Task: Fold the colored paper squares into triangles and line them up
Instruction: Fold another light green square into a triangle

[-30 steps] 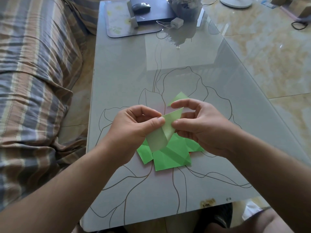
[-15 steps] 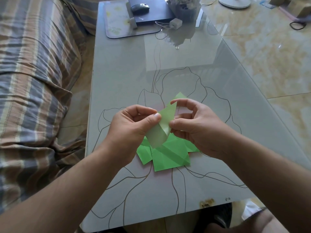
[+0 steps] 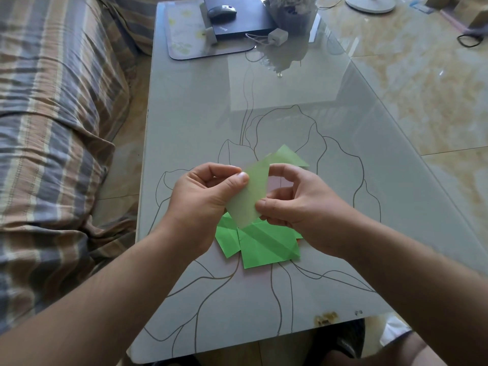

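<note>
Nearest on the frosted glass worktop (image 3: 184, 107) lies a loose pile of bright green creased paper squares (image 3: 264, 247), overlapping at mixed angles.

Directly above the pile, both hands hold one pale green paper sheet (image 3: 250, 196) clear of the worktop. The left hand (image 3: 203, 199) pinches the sheet's left edge between thumb and curled fingers. The right hand (image 3: 298, 202) pinches the lower right edge with the thumb, fingers curled behind. Whether the sheet is already doubled over cannot be told; it appears partly folded.

Handling, as a judgement: the paper is light, thin and limp, creases permanently, and slides easily on glass. Grip at opposite corners or edges, bring the corners together, then press the crease flat against the worktop.

Just beyond the hands, a green paper corner (image 3: 293, 157) shows on the worktop. At the far end sit a dark flat laptop (image 3: 250, 19) carrying a grey computer mouse (image 3: 221, 10), and a white charger block (image 3: 277, 37).
</note>
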The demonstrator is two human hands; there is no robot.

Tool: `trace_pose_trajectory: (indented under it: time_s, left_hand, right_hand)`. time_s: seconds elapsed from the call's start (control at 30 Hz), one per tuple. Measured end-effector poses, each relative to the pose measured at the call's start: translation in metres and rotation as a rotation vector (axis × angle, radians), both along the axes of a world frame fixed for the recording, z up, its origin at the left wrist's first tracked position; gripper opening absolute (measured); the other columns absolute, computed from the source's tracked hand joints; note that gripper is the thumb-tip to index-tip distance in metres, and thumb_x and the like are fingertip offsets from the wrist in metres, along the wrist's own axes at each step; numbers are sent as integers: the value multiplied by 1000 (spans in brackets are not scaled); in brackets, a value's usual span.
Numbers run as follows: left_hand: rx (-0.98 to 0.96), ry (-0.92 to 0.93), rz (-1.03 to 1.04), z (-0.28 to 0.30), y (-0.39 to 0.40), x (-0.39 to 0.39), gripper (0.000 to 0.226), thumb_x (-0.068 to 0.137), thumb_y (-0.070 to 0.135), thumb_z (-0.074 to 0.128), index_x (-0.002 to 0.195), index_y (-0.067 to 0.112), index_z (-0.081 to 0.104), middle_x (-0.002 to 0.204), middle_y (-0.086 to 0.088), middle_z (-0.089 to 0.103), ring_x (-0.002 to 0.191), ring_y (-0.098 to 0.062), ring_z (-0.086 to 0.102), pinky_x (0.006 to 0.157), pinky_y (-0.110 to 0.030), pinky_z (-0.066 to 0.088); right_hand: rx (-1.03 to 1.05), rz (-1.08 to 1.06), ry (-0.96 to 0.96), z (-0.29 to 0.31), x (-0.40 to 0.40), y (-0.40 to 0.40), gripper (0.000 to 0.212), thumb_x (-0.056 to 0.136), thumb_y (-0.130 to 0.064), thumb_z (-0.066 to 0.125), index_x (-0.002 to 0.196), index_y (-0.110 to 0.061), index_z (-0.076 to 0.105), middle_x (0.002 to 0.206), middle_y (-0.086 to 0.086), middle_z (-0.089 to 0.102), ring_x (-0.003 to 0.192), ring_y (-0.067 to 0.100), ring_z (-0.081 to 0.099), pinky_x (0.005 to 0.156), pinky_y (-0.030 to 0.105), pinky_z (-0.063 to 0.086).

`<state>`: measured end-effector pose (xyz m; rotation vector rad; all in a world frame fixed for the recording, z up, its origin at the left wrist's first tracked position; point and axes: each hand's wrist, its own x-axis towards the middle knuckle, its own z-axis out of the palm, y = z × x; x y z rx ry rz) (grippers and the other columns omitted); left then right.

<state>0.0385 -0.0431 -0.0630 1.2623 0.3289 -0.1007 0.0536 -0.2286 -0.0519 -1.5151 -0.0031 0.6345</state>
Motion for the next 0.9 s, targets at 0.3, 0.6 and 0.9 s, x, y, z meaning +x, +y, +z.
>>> trace_pose_trajectory:
  time_s: [0.3, 0.6, 0.9]
  left_hand:
    - [-7, 8, 14, 1, 1, 0, 28, 70, 20, 79, 95, 9, 70, 92, -9, 74, 89, -26, 72, 84, -48, 61]
    - [15, 2, 14, 0, 2, 0, 27, 70, 20, 80, 93, 9, 71, 91, -10, 74, 88, -26, 71, 84, -49, 60]
    - [71, -34, -37, 1, -5, -4, 20, 68, 19, 80, 85, 12, 73, 82, -6, 76, 77, -19, 71, 72, -36, 59]
  right_hand:
    - [-30, 38, -32, -3, 0, -1, 61, 87, -7, 81, 139, -27, 55, 91, 17, 73, 83, 21, 68, 86, 41, 54]
    - [-5, 46, -13, 2, 9, -6, 66, 79, -14, 87, 137, -24, 59, 103, 16, 75, 88, 21, 69, 84, 38, 53]
    - [84, -76, 5, 0, 16, -12, 48, 85, 11, 74, 126, -11, 62, 77, 10, 63, 70, 20, 60, 74, 35, 48]
